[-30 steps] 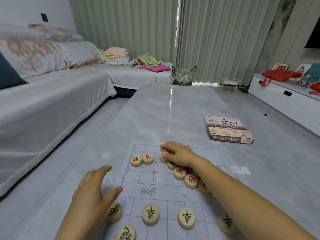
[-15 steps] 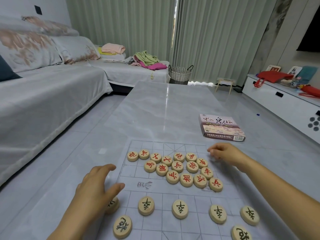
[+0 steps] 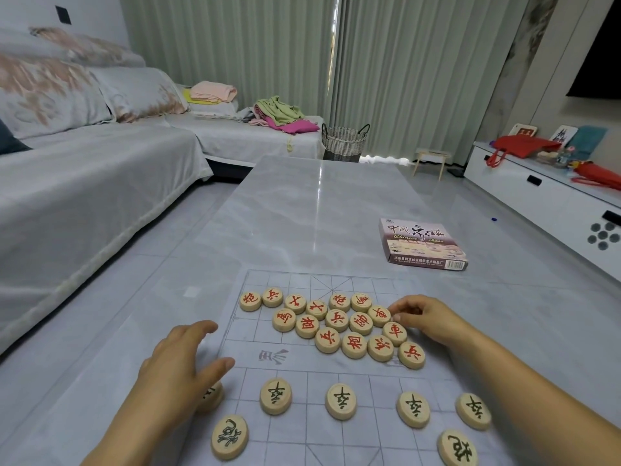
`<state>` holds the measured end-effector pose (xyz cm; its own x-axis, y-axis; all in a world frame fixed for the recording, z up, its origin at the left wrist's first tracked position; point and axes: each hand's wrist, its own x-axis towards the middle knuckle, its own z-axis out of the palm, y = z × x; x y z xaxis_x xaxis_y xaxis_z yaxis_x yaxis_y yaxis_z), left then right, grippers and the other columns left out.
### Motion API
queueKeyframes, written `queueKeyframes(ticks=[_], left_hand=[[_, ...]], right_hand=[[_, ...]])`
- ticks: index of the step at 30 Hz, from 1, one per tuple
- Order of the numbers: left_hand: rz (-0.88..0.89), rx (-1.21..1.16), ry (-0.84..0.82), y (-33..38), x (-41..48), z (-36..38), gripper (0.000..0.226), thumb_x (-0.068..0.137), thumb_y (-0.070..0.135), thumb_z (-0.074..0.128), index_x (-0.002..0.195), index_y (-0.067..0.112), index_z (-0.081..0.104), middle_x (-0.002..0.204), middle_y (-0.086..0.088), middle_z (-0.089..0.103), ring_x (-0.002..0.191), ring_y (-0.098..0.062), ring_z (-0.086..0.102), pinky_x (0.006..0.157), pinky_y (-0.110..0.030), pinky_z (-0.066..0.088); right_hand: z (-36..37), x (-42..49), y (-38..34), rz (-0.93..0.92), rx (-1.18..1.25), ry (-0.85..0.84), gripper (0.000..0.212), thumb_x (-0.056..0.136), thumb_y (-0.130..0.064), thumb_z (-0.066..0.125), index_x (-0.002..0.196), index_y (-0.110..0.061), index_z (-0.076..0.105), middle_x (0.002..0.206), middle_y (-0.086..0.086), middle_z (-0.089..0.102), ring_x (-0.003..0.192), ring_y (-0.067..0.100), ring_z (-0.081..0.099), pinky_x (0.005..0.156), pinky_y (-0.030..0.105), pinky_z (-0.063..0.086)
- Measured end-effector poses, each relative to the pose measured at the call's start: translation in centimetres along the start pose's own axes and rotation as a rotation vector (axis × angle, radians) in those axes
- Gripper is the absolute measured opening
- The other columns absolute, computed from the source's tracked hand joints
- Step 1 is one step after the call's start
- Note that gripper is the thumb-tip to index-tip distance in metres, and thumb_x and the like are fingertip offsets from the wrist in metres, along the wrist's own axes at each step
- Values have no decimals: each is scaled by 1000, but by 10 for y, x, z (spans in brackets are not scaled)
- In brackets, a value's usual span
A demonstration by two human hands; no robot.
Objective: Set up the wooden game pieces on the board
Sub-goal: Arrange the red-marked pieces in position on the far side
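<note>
A thin see-through board sheet (image 3: pixel 255 331) with a printed grid lies on the grey marble table (image 3: pixel 302 213). Several round wooden pieces with red characters (image 3: pixel 336 322) are bunched together on its far half. Pieces with black characters (image 3: pixel 340 401) stand in a spaced row on the near half, with two more (image 3: pixel 230 437) closer to me. My left hand (image 3: pixel 178 361) hovers with fingers spread over the board's left edge and half hides one black piece (image 3: pixel 211 396). My right hand (image 3: pixel 426 317) has its curled fingertips and thumb on the right rim of a red piece (image 3: pixel 379 313) at the bunch's right end.
The Chinese chess box (image 3: pixel 420 243) lies on the table beyond the board, to the right. A grey sofa (image 3: pixel 84 183) runs along the left and a white low cabinet (image 3: pixel 537 196) along the right. A woven basket (image 3: pixel 342 142) stands past the table's far end.
My right hand lifted off the red pieces, swung out to the right, then came back to the bunch's right end. The left hand stayed by the left edge.
</note>
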<state>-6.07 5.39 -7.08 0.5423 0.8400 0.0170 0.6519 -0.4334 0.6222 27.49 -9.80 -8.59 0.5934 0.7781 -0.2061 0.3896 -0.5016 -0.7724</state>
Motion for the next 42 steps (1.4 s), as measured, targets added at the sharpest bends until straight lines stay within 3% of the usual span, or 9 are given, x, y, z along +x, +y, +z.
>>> queueKeyframes(ticks=[5, 9, 15, 23, 27, 33, 36, 39, 42], left_hand=[[0, -5, 6, 1, 0, 0, 53, 82, 36, 64, 129, 27, 43, 132, 0, 46, 124, -19, 43, 105, -41, 36], [3, -7, 3, 1, 0, 0, 53, 82, 36, 63, 130, 27, 42, 133, 1, 45, 125, -18, 42, 105, -40, 36], [-2, -24, 5, -1, 1, 0, 53, 81, 35, 65, 129, 27, 44, 133, 0, 46, 125, -19, 43, 105, -41, 36], [3, -27, -5, 0, 0, 0, 52, 82, 35, 64, 129, 25, 43, 134, 1, 45, 126, -19, 42, 106, -40, 36], [-1, -29, 3, 0, 0, -1, 52, 82, 34, 64, 129, 25, 44, 134, 0, 46, 126, -18, 42, 105, -40, 36], [3, -30, -2, 1, 0, -1, 52, 83, 34, 63, 129, 26, 43, 134, 1, 45, 126, -18, 42, 105, -39, 36], [1, -27, -8, 1, 0, -1, 52, 83, 35, 63, 130, 26, 43, 135, 1, 44, 127, -18, 41, 106, -39, 36], [2, -22, -12, 2, 0, -1, 52, 83, 35, 63, 130, 26, 42, 136, 2, 44, 127, -18, 41, 106, -39, 36], [3, -21, -18, 2, 0, -1, 53, 83, 34, 63, 131, 25, 42, 137, 2, 45, 128, -18, 40, 107, -40, 35]], right_hand=[[-3, 5, -10, 2, 20, 83, 11, 89, -12, 57, 96, -14, 65, 102, 3, 64, 89, 12, 57, 71, 17, 42], [13, 14, -29, -110, -120, 157, 16, 87, -19, 61, 103, -16, 63, 107, 4, 62, 97, 17, 57, 81, 26, 44], [43, 29, -63, -219, -589, 23, 37, 87, -30, 59, 123, -21, 57, 127, 4, 50, 119, 22, 44, 100, 35, 40], [38, 22, -61, -224, -423, -67, 31, 88, -16, 60, 119, -14, 60, 128, 3, 51, 111, 15, 49, 91, 21, 35], [31, 17, -50, -160, -181, 26, 32, 92, -11, 51, 123, -14, 55, 124, 6, 56, 102, 14, 52, 84, 22, 40], [6, 8, -29, -59, -70, 122, 15, 91, -10, 53, 104, -10, 61, 103, 4, 61, 90, 16, 55, 73, 25, 44], [-1, 2, -19, -2, -8, 61, 8, 89, -11, 56, 96, -12, 61, 95, 5, 63, 78, 13, 55, 68, 22, 44], [1, -3, -10, 0, 7, 26, 11, 89, -12, 58, 98, -11, 63, 94, -1, 64, 82, 8, 55, 68, 18, 42], [4, -3, -4, -18, 52, 44, 11, 89, -11, 57, 90, -18, 65, 93, -2, 66, 89, 14, 58, 74, 22, 44]])
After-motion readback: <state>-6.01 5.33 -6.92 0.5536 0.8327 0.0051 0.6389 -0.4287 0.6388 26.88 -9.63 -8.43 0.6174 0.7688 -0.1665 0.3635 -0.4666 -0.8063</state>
